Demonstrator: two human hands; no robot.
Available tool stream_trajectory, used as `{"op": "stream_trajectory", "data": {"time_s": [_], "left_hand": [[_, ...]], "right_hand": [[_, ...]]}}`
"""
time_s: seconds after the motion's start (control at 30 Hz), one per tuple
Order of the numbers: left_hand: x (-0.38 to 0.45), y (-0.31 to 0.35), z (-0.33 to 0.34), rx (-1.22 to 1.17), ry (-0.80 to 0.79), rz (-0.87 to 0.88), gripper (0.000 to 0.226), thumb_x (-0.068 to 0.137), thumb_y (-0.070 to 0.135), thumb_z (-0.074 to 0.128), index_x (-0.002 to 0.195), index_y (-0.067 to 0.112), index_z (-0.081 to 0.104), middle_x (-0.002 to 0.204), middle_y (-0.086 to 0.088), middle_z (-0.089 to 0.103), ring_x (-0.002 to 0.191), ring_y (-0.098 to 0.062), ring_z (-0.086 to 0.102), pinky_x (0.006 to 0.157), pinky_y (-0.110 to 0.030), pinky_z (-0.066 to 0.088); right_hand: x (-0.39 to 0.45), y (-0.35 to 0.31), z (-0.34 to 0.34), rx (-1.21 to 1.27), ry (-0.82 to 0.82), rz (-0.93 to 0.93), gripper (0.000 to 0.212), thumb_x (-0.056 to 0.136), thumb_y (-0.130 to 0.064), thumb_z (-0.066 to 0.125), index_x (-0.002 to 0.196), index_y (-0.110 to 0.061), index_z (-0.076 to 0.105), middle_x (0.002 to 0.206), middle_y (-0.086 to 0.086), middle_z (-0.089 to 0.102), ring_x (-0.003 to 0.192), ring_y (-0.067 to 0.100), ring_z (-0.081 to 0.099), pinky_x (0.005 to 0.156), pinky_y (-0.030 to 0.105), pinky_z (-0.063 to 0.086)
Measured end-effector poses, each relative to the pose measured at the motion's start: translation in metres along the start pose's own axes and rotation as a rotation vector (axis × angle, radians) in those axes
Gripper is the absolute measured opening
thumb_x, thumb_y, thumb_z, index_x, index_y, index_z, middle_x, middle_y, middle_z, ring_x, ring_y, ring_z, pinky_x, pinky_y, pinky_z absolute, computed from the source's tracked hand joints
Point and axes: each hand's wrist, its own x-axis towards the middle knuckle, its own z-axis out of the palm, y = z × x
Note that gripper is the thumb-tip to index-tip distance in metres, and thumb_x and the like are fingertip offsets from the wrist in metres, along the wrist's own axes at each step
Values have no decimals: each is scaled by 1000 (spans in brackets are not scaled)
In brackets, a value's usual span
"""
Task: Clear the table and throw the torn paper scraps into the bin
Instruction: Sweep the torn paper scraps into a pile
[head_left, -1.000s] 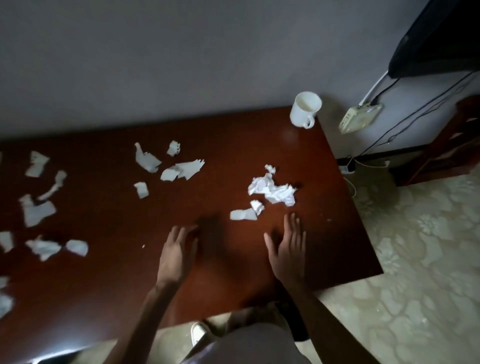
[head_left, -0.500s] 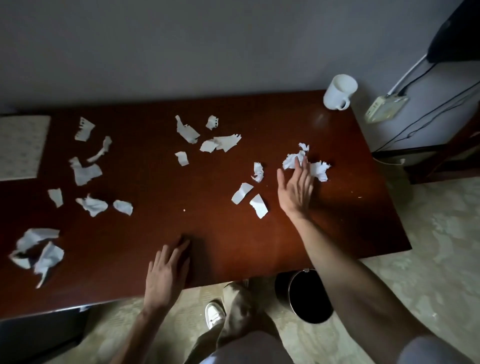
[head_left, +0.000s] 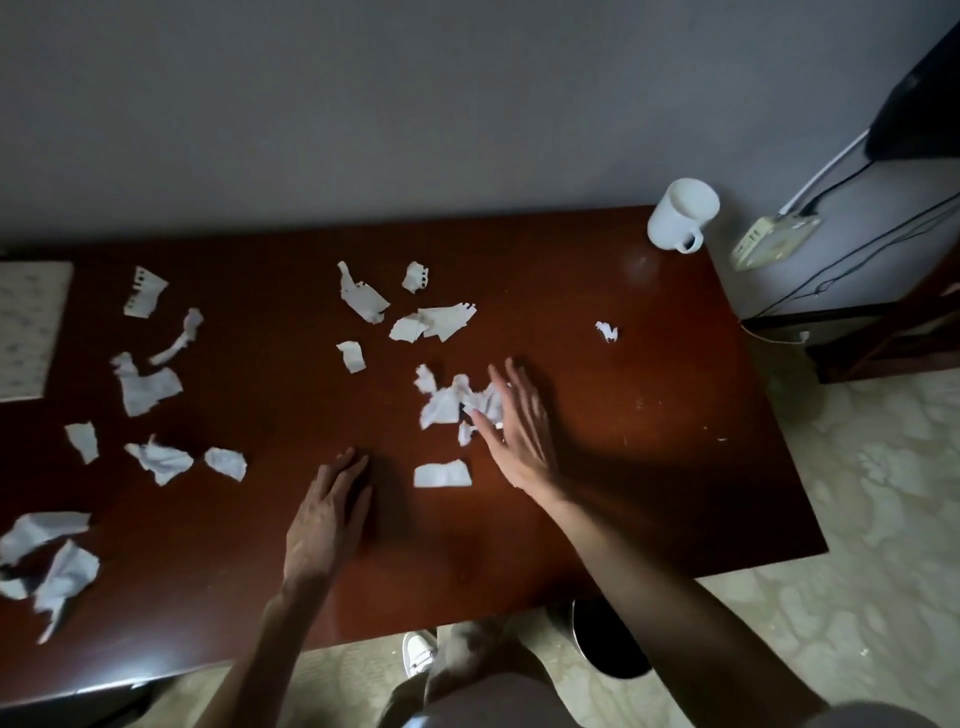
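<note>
A: In the head view our right hand (head_left: 514, 431) lay flat and spread wide, its edge against a small heap (head_left: 457, 402) of scraps mid-desk. It gripped nothing.

B: And our left hand (head_left: 327, 514)?

A: Flat on the desk (head_left: 649, 467) too, fingers loosely together, empty, just short of a lone scrap (head_left: 442, 474) that lay between the two hands.

B: So the step, as we judged it, was raking the paper together. How should we have done it well?

A: Kept the palm low and the fingers closed up, since thin bits would slip under a raised hand or through gaps. Swept slowly: torn paper is light and would likely flutter off.

B: Where was the rest?

A: One cluster (head_left: 415, 312) lay beyond the heap, more scraps (head_left: 150, 384) were strewn to the far left, and a tiny piece (head_left: 607, 331) sat alone to the right. Most of the job looked undone.

B: And the bin (head_left: 605, 649)?

A: On the floor, partly under the near desk edge, by our right arm. We reckoned it best to pull the heap towards that edge and cup it with both hands. The mug (head_left: 680, 215) in the far corner was well clear of the sweep.
</note>
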Motion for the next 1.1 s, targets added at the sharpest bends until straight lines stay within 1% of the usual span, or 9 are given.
{"op": "stream_trajectory", "data": {"time_s": [0.13, 0.27, 0.37, 0.47, 0.53, 0.63, 0.7, 0.93, 1.1], "left_hand": [[-6, 9, 3, -43, 38, -51, 49, 98, 32, 54, 146, 25, 46, 155, 4, 39, 139, -18, 47, 103, -40, 52], [-7, 19, 13, -97, 84, -103, 48, 98, 30, 54, 145, 21, 48, 153, 0, 41, 140, -22, 45, 105, -46, 50], [-7, 23, 17, -120, 115, -137, 47, 99, 30, 53, 144, 20, 49, 152, -1, 43, 142, -21, 43, 106, -46, 50], [-7, 22, 15, -116, 116, -127, 48, 99, 29, 53, 146, 22, 47, 153, 2, 41, 143, -18, 42, 105, -43, 51], [-7, 17, 14, -128, 108, -108, 49, 98, 25, 55, 146, 23, 47, 153, 4, 41, 140, -17, 45, 102, -41, 53], [-7, 12, 13, -151, 100, -101, 49, 97, 25, 56, 145, 25, 47, 152, 8, 41, 137, -14, 49, 99, -37, 55], [-7, 15, 13, -169, 120, -122, 48, 97, 26, 57, 144, 26, 48, 152, 11, 41, 136, -11, 50, 99, -36, 55], [-13, 18, 18, -149, 148, -130, 49, 98, 24, 56, 146, 27, 47, 157, 12, 37, 144, -9, 40, 109, -41, 48], [-14, 21, 20, -134, 157, -132, 48, 99, 30, 48, 146, 26, 46, 157, 11, 37, 146, -5, 34, 112, -41, 45]], "right_hand": [[49, 40, -36, -21, 286, 280, 68, 99, -60, 28, 156, -22, 24, 167, 2, 17, 154, 20, 13, 124, 46, 17], [78, 86, -60, -68, 171, 442, 76, 97, -63, 19, 156, -15, 22, 167, 9, 15, 154, 24, 7, 125, 50, 8], [67, 57, -33, -132, 7, 150, 74, 99, -62, 17, 157, -16, 17, 167, 3, 9, 154, 17, 2, 126, 43, 1], [43, 5, 0, -21, -178, -155, 64, 103, -54, 27, 158, -23, 13, 167, -4, 9, 154, 8, 2, 126, 38, 1], [33, -17, 10, 100, -163, -194, 61, 104, -50, 35, 157, -23, 20, 165, -3, 20, 152, 9, 15, 126, 37, 16], [53, -33, 8, 224, -28, -54, 59, 102, -53, 35, 154, -26, 25, 160, -1, 34, 144, 14, 36, 116, 38, 36], [89, -45, 2, 232, -59, -43, 61, 101, -56, 31, 154, -27, 22, 162, -1, 30, 146, 15, 33, 119, 41, 33], [240, -82, 21, -98, -273, -170, 61, 103, -55, 19, 157, -26, 17, 167, 3, 11, 154, 21, 11, 125, 48, 11], [206, -91, 49, -119, -469, -443, 57, 103, -56, 17, 156, -34, 14, 167, -3, 9, 154, 15, 1, 126, 47, 1]]}}
